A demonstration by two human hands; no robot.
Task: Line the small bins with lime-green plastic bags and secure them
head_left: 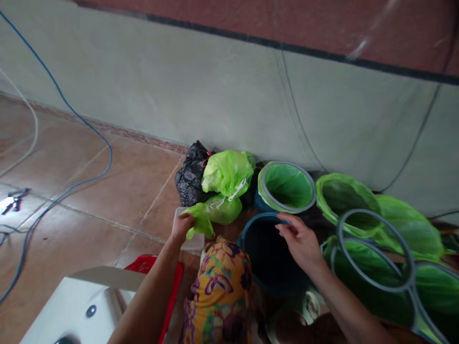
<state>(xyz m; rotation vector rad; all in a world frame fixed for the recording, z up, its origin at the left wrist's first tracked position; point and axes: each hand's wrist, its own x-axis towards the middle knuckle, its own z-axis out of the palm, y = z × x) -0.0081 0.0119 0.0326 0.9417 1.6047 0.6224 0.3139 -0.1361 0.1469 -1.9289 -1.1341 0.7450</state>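
My left hand (183, 228) is closed on the loose upper end of a light green plastic bag (202, 220), with the thin film spread out to its right. My right hand (300, 240) is over the right rim of a dark blue bin (258, 220). Its fingers are curved and a little apart, and I see nothing between them. The bin looks dark inside, and no liner shows on it. Beyond my left hand lie tied, filled green bags (228, 171) and a black bag (193, 174). A clear plastic tub (193, 242) is under the bag end.
Bins with green liners stand along the wall, one with a grey ring (289, 208) on its rim. Another grey ring (376, 251) rests over the bins at right. A white appliance (82, 310), a red item (175, 291) and a blue cable (84, 181) are to the left.
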